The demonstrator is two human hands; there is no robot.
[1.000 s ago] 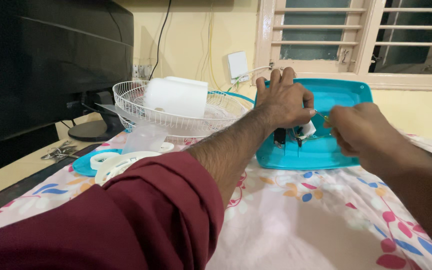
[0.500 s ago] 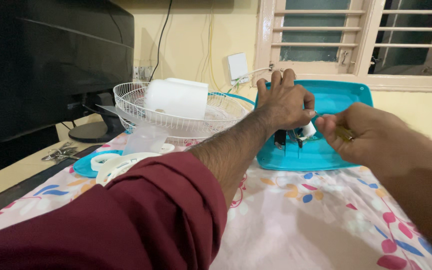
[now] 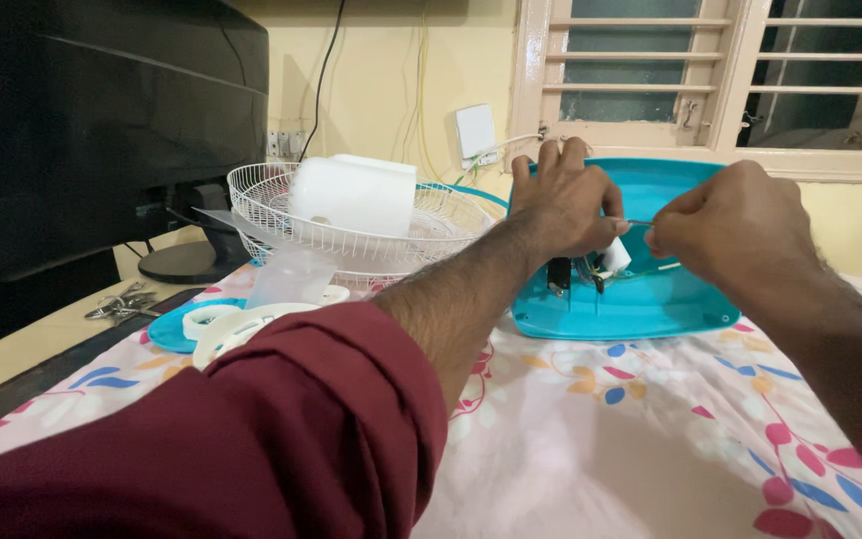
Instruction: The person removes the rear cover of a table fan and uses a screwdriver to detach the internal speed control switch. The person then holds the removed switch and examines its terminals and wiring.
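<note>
A teal plastic fan base (image 3: 670, 299) stands tilted on the floral sheet, its hollow underside toward me. My left hand (image 3: 566, 205) grips it, fingers hooked over its top edge, thumb pressed beside a small white part (image 3: 615, 258) with wires and a black switch (image 3: 558, 274). My right hand (image 3: 730, 230) is closed in a fist on a thin screwdriver (image 3: 639, 223). The metal tip points left and meets my left thumb. The handle is hidden inside the fist.
A white wire fan guard (image 3: 421, 245) holds a white motor housing (image 3: 356, 195) at left, with a translucent blade (image 3: 291, 274) and white rings (image 3: 214, 321) below. Keys (image 3: 117, 299) lie by a black monitor (image 3: 102, 120). A shuttered window (image 3: 650, 70) is behind.
My right hand has risen and turned, so the screwdriver's yellowish handle is now hidden in the fist. My left hand has stayed on the teal base.
</note>
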